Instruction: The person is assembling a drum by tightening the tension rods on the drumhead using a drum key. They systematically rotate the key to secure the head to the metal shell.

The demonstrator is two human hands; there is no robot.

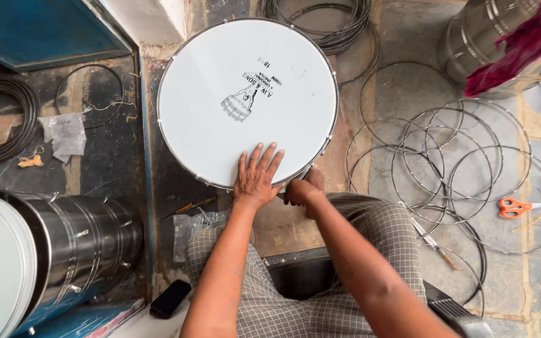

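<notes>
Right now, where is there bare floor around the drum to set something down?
Bare floor shows between the drum and the wire rings, and on the dark strip between the drum and the plastic scrap. The right side is crowded with rings and scissors.

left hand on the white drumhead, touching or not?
Touching. The head view shows the left hand lying flat, fingers spread, on the near edge of the white drumhead, with no gap visible.

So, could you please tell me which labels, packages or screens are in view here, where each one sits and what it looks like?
Printed mark: middle of the white drum head, black emblem with short text lines, upside down to the camera.
Clear plastic bag: floor beside the left knee, crumpled.
Dark phone: floor by the steel drum shell, screen not visible.
</notes>
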